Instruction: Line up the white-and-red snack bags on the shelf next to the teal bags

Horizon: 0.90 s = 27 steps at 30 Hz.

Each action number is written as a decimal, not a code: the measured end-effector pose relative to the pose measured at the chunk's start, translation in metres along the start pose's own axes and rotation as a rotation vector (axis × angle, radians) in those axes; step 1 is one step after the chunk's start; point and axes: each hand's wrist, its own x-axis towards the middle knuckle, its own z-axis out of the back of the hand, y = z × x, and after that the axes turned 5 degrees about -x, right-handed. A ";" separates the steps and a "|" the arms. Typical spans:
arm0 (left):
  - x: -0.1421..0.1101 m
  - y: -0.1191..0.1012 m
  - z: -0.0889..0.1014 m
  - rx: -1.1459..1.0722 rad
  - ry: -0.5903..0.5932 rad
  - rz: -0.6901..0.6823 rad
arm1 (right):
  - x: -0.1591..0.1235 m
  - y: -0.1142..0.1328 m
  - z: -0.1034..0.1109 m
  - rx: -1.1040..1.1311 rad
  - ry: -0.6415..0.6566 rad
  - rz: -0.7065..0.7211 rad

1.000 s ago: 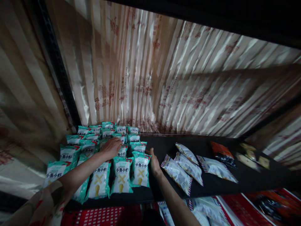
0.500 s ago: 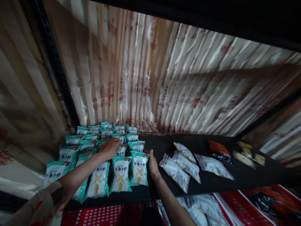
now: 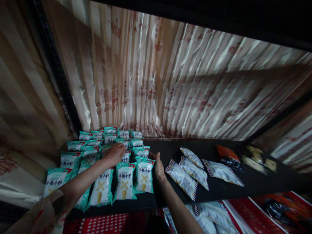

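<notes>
Fingers, left hand (image 3: 113, 156): yours bend down over the middle of the teal-and-white snack bags (image 3: 125, 182); whether they grip one, I cannot tell.
Fingers, right hand (image 3: 160, 169): your thumb stands apart from the other fingers, partly hidden, just beside the rows' right edge.
小鱼小虾 rows: your teal-and-white bags stand close together at the left of the black shelf (image 3: 170, 148).
Right of your hand: blue-and-white bags (image 3: 182, 177) lie loose, with an orange-and-black bag (image 3: 229, 157) beyond.
Below you: a red basket (image 3: 104, 224).
</notes>
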 end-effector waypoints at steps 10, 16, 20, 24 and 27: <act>0.019 0.025 -0.006 -0.020 -0.118 -0.029 | 0.030 -0.009 -0.004 0.178 0.042 -0.055; 0.043 0.037 0.005 0.031 -0.092 -0.027 | 0.030 -0.011 -0.005 0.075 0.025 -0.042; 0.068 0.044 0.012 0.042 -0.030 -0.084 | 0.024 -0.009 -0.005 -0.058 -0.008 0.024; 0.092 0.052 0.024 0.055 0.018 -0.111 | 0.017 -0.004 -0.008 0.020 -0.059 0.037; 0.103 0.060 0.033 0.069 0.012 -0.063 | 0.015 -0.003 -0.011 0.106 -0.072 0.047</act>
